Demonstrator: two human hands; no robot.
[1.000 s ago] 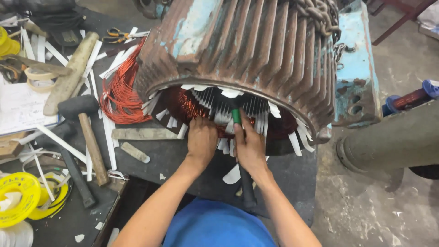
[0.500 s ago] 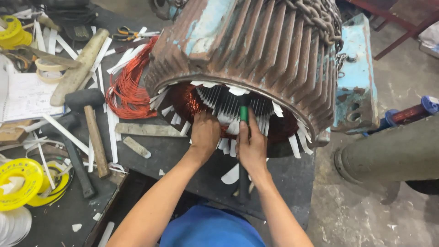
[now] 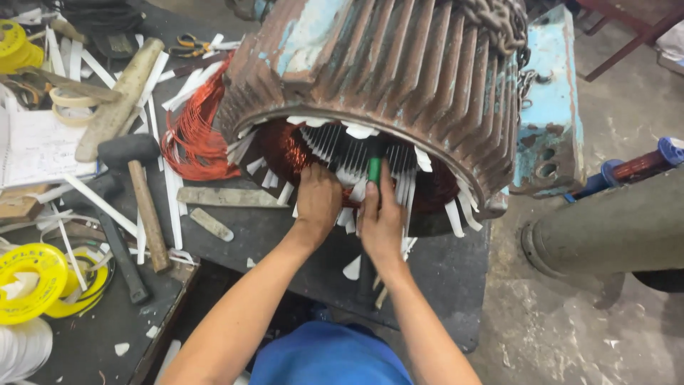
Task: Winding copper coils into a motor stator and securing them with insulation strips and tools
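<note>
Right hand grip is closed round a green-handled tool, tip aimed into the slots at the lower bore of the stator. Left hand has fingers curled and pressed on the copper winding and white insulation strips at the bore's lower edge; can't tell if it actually pinches a strip or just bears down on them.

The stator, a ribbed, rusty housing w/ flaking blue paint, lies on its side on the dark desk, open end facing the person. A chain drapes over its top. Loose copper wire fans out at its left.

To do this step well, as I judge it: keep the tool in line w/ the slot, not angled, so the tip slides along the paper rather than digging into wire enamel. Left hand should stay close beside the tip to hold the strands down, but out of the tool's path in case it slips. Short, even pushes beat one hard shove; thin strips buckle easily. Wrist low, forearm braced near the desk edge for control.

A rubber mallet lies on the desk well left of the hands, w/ a flat wooden wedge and a yellow tape roll farther off; scissors lie at the far side.
</note>
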